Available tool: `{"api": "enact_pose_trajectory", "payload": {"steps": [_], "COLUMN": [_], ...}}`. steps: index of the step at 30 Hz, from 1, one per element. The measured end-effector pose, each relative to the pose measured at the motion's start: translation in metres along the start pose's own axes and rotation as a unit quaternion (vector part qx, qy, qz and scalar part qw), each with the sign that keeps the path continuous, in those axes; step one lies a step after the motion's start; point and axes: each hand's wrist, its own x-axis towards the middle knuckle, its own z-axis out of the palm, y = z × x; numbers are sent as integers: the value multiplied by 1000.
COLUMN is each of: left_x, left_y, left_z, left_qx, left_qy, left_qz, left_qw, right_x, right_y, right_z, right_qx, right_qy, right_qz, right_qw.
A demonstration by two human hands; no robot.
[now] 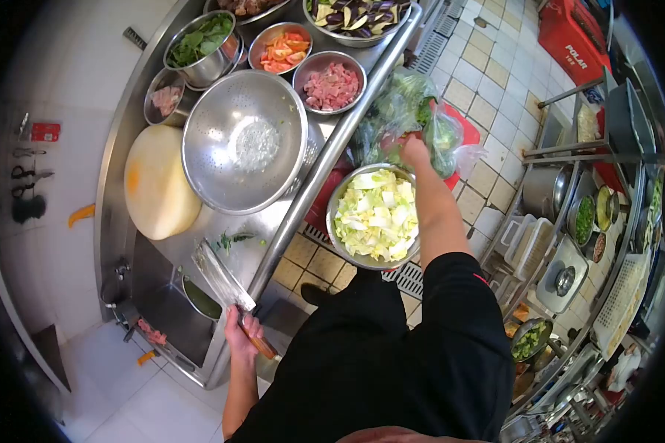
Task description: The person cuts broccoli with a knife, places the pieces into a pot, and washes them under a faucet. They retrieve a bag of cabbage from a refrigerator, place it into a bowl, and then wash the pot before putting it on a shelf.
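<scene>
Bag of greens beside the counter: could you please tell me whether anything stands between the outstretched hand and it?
Nothing visible does. The right hand is on top of the bag of greens. The bowl of chopped cabbage sits beside the forearm, not between them. The left hand grips a cleaver by the counter.

A steel cleaver (224,281) angled over the counter edge; clear bags of greens (414,118) hang bunched.
</scene>
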Motion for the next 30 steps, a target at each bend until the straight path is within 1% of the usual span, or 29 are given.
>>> {"api": "enact_pose_trajectory", "payload": {"steps": [1, 2, 3, 4, 5, 6, 7, 8, 9, 11, 13, 15, 17, 18, 21, 22, 23, 24, 25, 26, 27, 30], "left_x": [-3, -4, -7, -9, -9, -5, -3, 0, 3, 9, 12, 12, 8, 12, 1, -5, -10, -17, -24, -29, -35, -65], "left_y": [1, 1, 1, 3, 5, 5, 4, 5, 6, 6, 6, 9, 14, 16, 33, 43, 51, 59, 64, 71, 77, 93], "left_z": [2, 5, 8, 9, 9, 3, -1, -3, -6, -18, -28, -35, -47, -63, -97, -112, -127, -145, -162, -178, -192, -234], "left_qx": [2, 2, -3, 2, 7, 2, -3, -15, -27, -33, -13, -16, 60, 99, 193, 178, 224, 271, 255, 330, 400, 448], "left_qy": [28, 52, 54, 59, 63, 50, 48, 41, 32, 5, -5, 3, -9, -12, -29, -21, -41, -55, -40, -1, 42, 97], "left_qz": [8, 15, 13, 28, 44, 47, 44, 48, 53, 53, 49, 55, 79, 84, 165, 179, 236, 290, 298, 407, 501, 471], "left_qw": [1000, 999, 998, 998, 997, 998, 998, 998, 998, 998, 999, 998, 995, 991, 967, 967, 945, 916, 919, 852, 766, 754], "right_x": [3, 8, -1, -21, -36, -42, -44, -45, -51, -118, -177, -233, -296, -324, -405, -425, -440, -456, -476, -497, -516, -561], "right_y": [2, 6, 1, -6, -10, -7, 7, 25, 34, 21, 1, -30, -79, -105, -193, -220, -245, -270, -296, -325, -349, -419], "right_z": [0, -6, -20, -46, -64, -62, -57, -53, -55, -82, -90, -86, -83, -78, -70, -57, -44, -28, -15, -3, 14, 69], "right_qx": [14, 9, 4, 82, 159, 140, 135, 424, 668, 784, 818, 815, 812, 806, 763, 746, 732, 709, 683, 651, 639, 601], "right_qy": [2, 11, 9, 88, 168, 220, 223, 105, -23, -135, -181, -230, -281, -319, -434, -473, -489, -529, -567, -562, -569, -592], "right_qz": [11, -12, -15, 9, 32, 45, 43, 111, 165, 175, 150, 125, 96, 102, 64, 51, 41, 39, 40, 56, 61, 85], "right_qw": [1000, 1000, 1000, 993, 972, 964, 964, 893, 725, 580, 525, 517, 503, 489, 474, 466, 472, 465, 458, 507, 513, 531]}}
